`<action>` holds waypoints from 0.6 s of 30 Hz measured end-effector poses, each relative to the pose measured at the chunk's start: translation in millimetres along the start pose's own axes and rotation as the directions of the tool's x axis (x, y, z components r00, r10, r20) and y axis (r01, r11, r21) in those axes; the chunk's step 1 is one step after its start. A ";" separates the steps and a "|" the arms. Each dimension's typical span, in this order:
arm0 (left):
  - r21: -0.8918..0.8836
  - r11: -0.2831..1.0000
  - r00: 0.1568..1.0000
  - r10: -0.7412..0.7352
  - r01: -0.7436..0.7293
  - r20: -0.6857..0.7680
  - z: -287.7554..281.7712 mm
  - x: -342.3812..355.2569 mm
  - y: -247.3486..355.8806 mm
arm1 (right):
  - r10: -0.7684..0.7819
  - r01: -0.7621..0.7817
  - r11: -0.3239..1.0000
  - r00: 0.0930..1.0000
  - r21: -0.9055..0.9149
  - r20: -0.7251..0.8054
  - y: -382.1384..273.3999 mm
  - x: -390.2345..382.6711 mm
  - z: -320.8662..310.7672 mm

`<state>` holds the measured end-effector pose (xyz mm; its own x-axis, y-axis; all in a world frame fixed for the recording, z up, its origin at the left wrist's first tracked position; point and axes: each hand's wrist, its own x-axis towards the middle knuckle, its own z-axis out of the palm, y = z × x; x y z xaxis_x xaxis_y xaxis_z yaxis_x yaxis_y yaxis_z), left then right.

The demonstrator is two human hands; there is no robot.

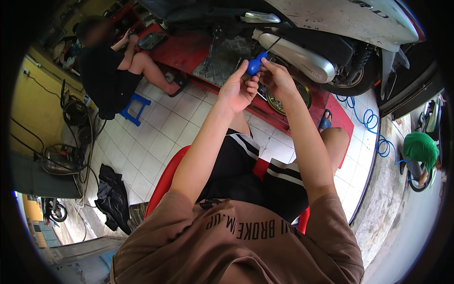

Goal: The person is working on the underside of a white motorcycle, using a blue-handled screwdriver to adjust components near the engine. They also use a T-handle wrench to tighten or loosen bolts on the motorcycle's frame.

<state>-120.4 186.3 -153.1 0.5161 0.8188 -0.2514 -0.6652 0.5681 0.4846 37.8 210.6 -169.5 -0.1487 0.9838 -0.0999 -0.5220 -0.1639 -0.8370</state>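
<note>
Both hands are raised in front of me, holding a screwdriver (256,65) with a rounded blue handle. Its thin dark shaft points up and to the right, toward the silver side cover (294,56) of a scooter. My left hand (236,90) is closed around the lower left of the handle, thumb along its side. At the handle's upper right end, the fingers of my right hand (279,79) pinch it near the shaft. Part of the handle is hidden by my fingers. The scooter's rear wheel (352,85) lies beyond my right hand.
The scooter stands over a red platform (184,54) with a metal tread plate (222,64). A gold wheel rim (298,97) lies close beyond my hands. At left, another person (106,66) sits on a blue stool (136,109). A blue coiled hose (373,123) runs along the right.
</note>
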 end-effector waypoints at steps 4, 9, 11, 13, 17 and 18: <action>0.526 0.821 0.947 0.310 -0.222 -0.084 -3.3 0.4 0.5 | -0.017 0.012 0.997 0.998 -0.083 -0.063 -2.7 -2.0 -0.7; 0.940 0.103 0.775 0.598 -0.326 0.204 7.1 -10.2 -0.4 | 0.044 -0.059 0.991 0.990 -0.116 -0.133 -1.9 -3.0 5.1; 0.933 -0.270 0.697 0.621 -0.239 0.359 13.8 -16.8 -2.2 | 0.063 -0.073 0.995 0.988 -0.072 -0.138 1.0 -1.9 9.2; 0.855 -0.463 0.608 0.616 -0.236 0.501 10.2 -15.2 -5.3 | 0.073 -0.073 0.997 0.990 0.005 -0.118 5.6 -0.5 12.2; 0.858 -0.363 0.554 0.656 -0.363 0.512 6.3 -15.1 -13.1 | 0.077 -0.056 0.978 0.992 0.202 -0.096 10.2 8.9 3.1; 0.861 -0.288 0.550 0.675 -0.418 0.493 6.5 -14.5 -15.2 | 0.108 -0.084 0.975 0.988 0.205 -0.111 8.7 10.4 -0.3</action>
<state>-114.3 165.2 -151.4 0.1008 0.7926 0.6014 0.4404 -0.5776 0.6874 31.9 219.5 -178.0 -0.1100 0.9621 -0.2493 -0.6684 -0.2573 -0.6979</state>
